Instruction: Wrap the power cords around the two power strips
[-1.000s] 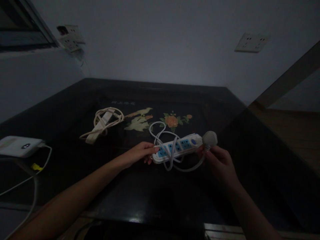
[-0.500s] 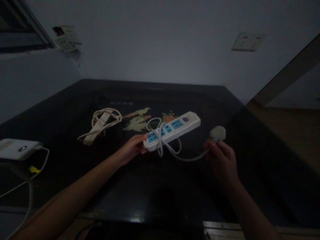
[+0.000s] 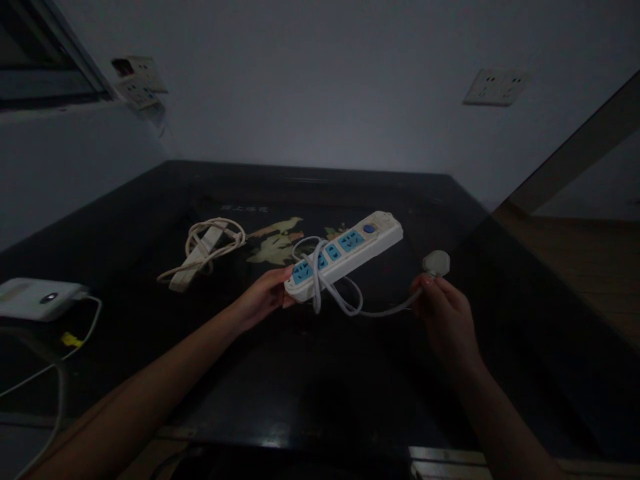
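My left hand (image 3: 265, 293) grips the lower left end of a white power strip (image 3: 357, 257), thumb on top and fingers underneath. The strip has blue sockets and a dark blue switch, and it tilts up toward the right. Its grey-white cord (image 3: 345, 307) loops loosely around the left half and runs on to the right. There my right hand (image 3: 445, 310) pinches the cord just below the plug (image 3: 436, 263), which points up and away from me. The plug's pins cannot be seen.
A second white power strip (image 3: 200, 257) wrapped in its cream cord lies on the black tabletop (image 3: 310, 373). At the far left is a white device (image 3: 40, 299) with a cable and a yellow tag (image 3: 71, 340). Wall sockets (image 3: 497, 87) are at the back right.
The power strip's right end has tipped up slightly, and the cord loop under it has shifted. My right hand still pinches the cord by the plug, barely moved.
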Motion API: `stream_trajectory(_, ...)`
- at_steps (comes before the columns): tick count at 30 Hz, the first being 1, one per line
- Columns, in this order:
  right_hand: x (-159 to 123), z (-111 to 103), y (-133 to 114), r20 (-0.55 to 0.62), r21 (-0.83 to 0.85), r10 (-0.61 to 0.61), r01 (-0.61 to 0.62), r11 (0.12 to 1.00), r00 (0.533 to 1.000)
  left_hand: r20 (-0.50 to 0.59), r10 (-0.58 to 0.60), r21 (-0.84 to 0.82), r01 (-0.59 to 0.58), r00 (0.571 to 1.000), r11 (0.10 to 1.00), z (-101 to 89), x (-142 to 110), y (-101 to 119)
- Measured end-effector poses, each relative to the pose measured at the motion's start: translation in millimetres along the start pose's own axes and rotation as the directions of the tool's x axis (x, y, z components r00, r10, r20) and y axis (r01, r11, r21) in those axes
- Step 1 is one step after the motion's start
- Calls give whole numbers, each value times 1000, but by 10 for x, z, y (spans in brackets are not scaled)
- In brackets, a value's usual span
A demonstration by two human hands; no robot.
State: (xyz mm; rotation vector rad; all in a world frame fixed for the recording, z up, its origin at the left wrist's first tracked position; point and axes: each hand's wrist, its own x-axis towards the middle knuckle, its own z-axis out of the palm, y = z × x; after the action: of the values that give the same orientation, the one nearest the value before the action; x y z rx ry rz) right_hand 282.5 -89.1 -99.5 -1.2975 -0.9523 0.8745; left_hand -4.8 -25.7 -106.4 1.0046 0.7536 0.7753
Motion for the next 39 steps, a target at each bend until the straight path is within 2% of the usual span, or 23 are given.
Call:
stream_trajectory(5,89,-35,118,14,-31,84,-84,996,996,91,-13,42,9,996,999,25,-2,-27)
stream_trajectory(9,157,-50,190,-31,90,102,-99,991,994,160,-86,148,62,983,987,-18,-13,-36)
stream_trajectory(13,194,-65,209,-97,192,133,-112,975,986,281,-162,330,64,946,942,-45,-29,-22)
stream_trajectory(18,211,-78,238,-88,217,75,-54,975,993,393,-252,505,22,884,863,4,-50,-44)
stream_trajectory(24,202,-82,213,-75,225,-9,26,974,997,397,-254,597,-38,882,801,66,-84,-89)
stream_trajectory(29,189,-72,181,-55,179,-40,49,983,998,345,-220,733,-115,912,670,97,-102,-102)
stream_trajectory(34,203,-96,208,-80,79,-73,80,994,994,321,-122,875,-245,939,418,189,-146,-104)
stream_trajectory(39,218,-129,222,-118,17,-94,97,995,989,313,-145,929,-271,938,253,214,-161,-79)
